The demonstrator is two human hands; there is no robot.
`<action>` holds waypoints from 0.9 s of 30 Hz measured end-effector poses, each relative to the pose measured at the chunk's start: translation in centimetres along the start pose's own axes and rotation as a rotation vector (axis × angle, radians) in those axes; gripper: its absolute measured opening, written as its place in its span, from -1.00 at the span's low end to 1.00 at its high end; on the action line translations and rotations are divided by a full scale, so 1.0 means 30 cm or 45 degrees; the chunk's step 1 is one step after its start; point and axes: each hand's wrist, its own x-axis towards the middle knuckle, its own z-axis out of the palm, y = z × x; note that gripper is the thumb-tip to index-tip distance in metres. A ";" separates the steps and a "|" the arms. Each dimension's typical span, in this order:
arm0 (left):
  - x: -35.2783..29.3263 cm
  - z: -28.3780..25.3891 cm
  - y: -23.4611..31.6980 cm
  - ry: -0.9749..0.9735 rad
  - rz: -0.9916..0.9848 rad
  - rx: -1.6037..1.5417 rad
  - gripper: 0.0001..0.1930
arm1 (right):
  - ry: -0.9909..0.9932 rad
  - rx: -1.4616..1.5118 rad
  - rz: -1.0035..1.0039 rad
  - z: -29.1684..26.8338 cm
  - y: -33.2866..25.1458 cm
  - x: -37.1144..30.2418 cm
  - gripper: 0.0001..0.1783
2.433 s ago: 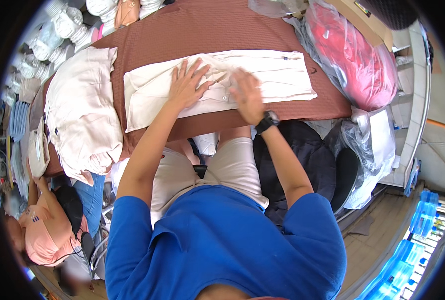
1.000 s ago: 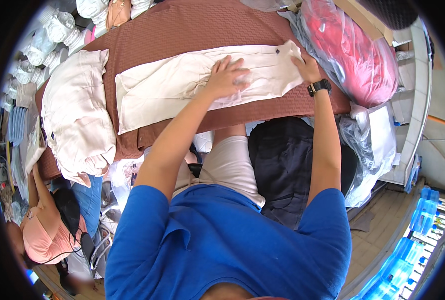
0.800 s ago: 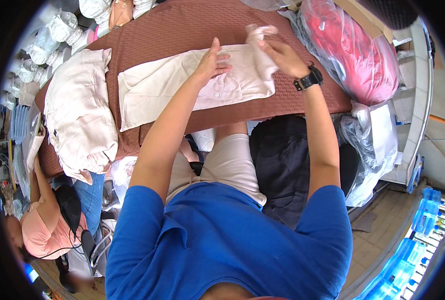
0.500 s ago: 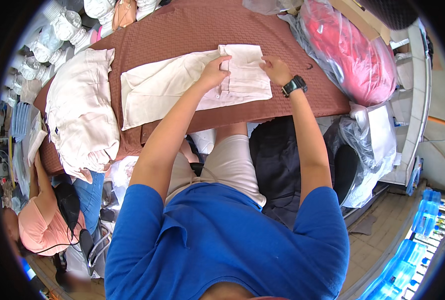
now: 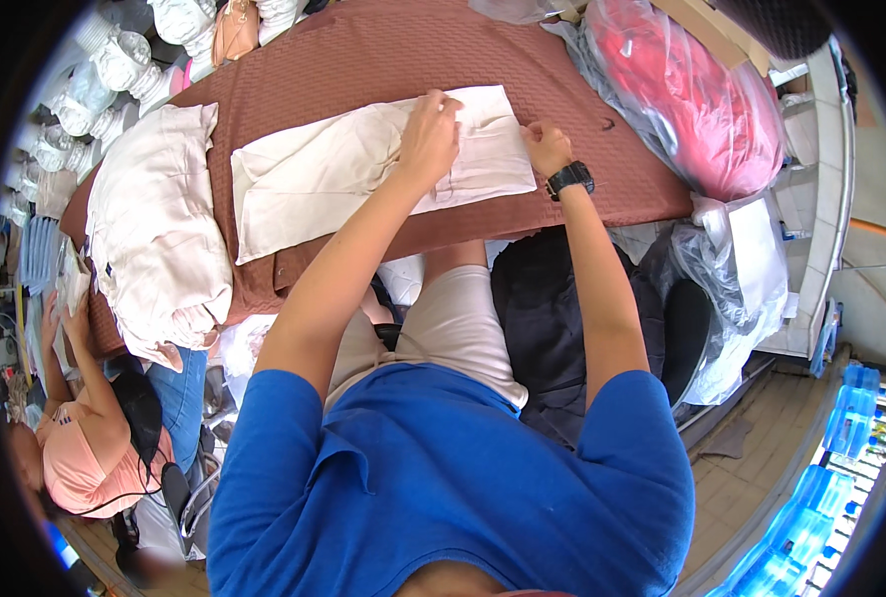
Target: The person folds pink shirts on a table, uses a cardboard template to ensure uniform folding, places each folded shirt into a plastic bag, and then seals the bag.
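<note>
A cream-white folded garment (image 5: 314, 174) lies flat in a long strip on the brown-covered table in front of me. My left hand (image 5: 430, 137) rests over its middle, fingers loosely bent and apart, hiding part of the cloth. At the garment's right edge, my right hand (image 5: 549, 149) has its thumb and fingers closed on the fabric; a black watch (image 5: 570, 180) is on that wrist. To the left, a thick pile of similar cream-white garments (image 5: 159, 224) lies at the table's edge.
A clear bag of red-pink cloth (image 5: 687, 99) lies at the table's far right, by a cardboard box (image 5: 712, 28). White wrapped bundles (image 5: 119, 60) crowd the far left. A person in a pink top (image 5: 90, 443) sits at left. Blue bottles (image 5: 811, 507) stand lower right.
My left hand has moved across the middle of the garment, its back now turned up. My right hand has shifted slightly down along the right edge. The person at left has raised their arms.
</note>
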 end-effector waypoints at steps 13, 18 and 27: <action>0.101 0.133 -0.086 -0.339 -0.315 0.217 -0.67 | 0.191 -0.019 -0.002 0.098 -0.020 -0.106 -0.54; 0.021 0.113 -0.013 -0.081 0.111 0.295 -0.74 | 0.143 0.011 0.030 0.084 -0.032 -0.066 -0.50; -0.105 0.193 -0.017 -0.025 -0.067 0.231 -0.39 | -0.253 0.617 0.541 -0.034 0.009 0.068 -0.54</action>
